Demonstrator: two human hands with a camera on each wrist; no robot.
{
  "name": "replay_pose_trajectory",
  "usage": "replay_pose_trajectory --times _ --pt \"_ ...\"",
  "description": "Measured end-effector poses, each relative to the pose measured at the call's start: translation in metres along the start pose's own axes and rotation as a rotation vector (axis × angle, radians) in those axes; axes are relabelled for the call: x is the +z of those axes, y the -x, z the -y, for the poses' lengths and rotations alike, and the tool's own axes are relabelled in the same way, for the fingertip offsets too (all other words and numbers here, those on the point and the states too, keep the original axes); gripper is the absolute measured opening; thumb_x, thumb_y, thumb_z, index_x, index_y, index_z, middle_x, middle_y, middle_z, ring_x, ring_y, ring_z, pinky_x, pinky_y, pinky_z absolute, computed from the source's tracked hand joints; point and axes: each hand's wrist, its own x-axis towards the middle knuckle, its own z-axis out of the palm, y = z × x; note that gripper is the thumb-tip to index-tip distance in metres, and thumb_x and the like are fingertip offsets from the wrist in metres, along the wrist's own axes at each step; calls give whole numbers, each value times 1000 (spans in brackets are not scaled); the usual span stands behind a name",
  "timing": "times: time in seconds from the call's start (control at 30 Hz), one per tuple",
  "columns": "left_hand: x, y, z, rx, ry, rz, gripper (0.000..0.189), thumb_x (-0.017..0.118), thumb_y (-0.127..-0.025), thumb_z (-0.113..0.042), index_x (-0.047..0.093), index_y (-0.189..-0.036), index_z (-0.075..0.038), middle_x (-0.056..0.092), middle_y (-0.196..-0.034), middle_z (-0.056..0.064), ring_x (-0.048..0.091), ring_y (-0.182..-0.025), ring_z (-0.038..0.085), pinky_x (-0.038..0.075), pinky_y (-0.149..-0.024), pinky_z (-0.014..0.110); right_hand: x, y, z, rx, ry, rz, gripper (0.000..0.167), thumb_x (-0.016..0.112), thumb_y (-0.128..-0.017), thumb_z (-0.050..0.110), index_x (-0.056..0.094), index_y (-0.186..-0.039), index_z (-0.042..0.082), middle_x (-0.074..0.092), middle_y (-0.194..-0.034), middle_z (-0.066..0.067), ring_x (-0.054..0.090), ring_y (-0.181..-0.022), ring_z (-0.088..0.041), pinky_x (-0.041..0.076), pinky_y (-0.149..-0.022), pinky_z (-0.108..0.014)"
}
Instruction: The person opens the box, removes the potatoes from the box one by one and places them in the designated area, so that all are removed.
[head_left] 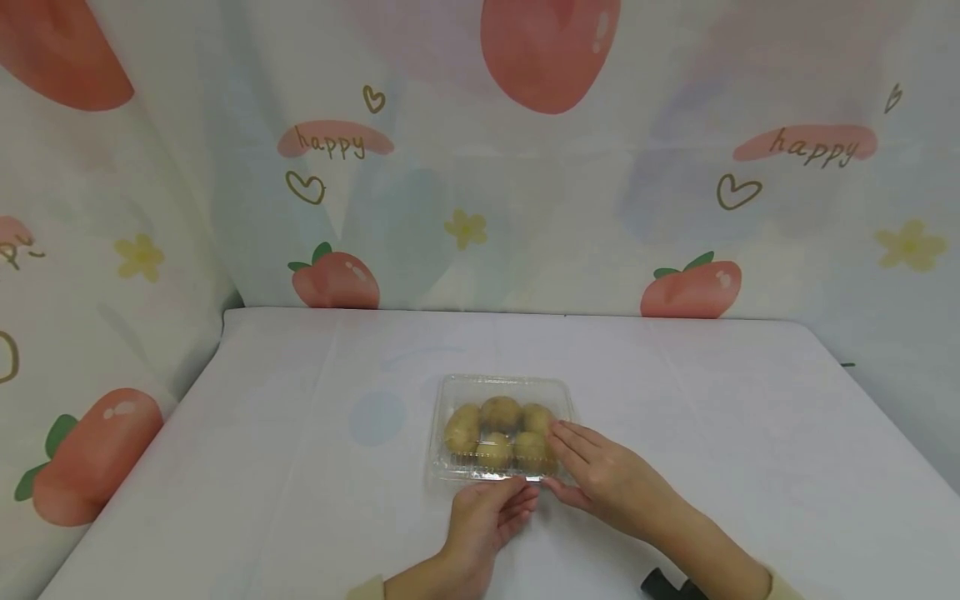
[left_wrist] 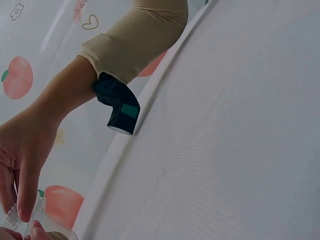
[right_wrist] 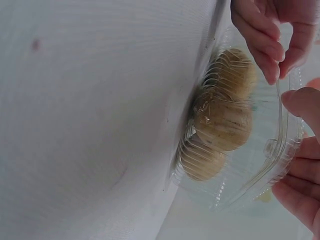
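A transparent plastic clamshell box (head_left: 525, 386) lies on the white-covered table with several potatoes (head_left: 500, 413) inside. At its near edge, my left hand (head_left: 491, 517) pinches the rim between thumb and fingertips, as the right wrist view shows up close. My right hand (head_left: 611, 475) grips the near right corner, thumb (right_wrist: 302, 106) on the front rim and fingers (right_wrist: 297, 185) along the side. Lid and base meet along the rim, but whether they are fastened I cannot tell. In the left wrist view only a corner of the box (left_wrist: 47, 222) shows.
The white table cover (head_left: 315, 400) spreads around the box. A printed cloth (head_left: 420, 208) with fruit, hearts and lettering hangs behind and at the left. A dark wrist device (left_wrist: 119, 105) sits at my right sleeve.
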Motion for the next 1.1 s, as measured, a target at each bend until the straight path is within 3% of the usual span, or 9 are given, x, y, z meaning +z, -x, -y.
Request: replay_pose_trajectory --times 0.53,0.93,1.1 --pt "16 -3 13 29 9 -10 20 59 -85 -10 64 -93 8 67 -78 9 64 -70 13 51 -65 21 -2 2 0 7 5 19 50 35 -98 32 63 -99 -10 63 -102 -21 62 -92 -29 51 -75 -36" --pt "16 -6 16 49 -9 -15 16 61 -86 -9 63 -89 7 68 -79 10 62 -67 11 50 -62 19 -2 2 -2 -22 -5 10 49 33 -98 29 63 -99 -10 63 -102 -23 62 -92 -30 51 -74 -36" --pt "17 -7 16 66 -4 -31 13 62 -85 -6 62 -87 7 67 -79 10 63 -67 11 51 -64 21 -4 3 -3 9 -38 20 48 37 -97 32 63 -101 -9 63 -103 -21 62 -94 -28 51 -76 -36"
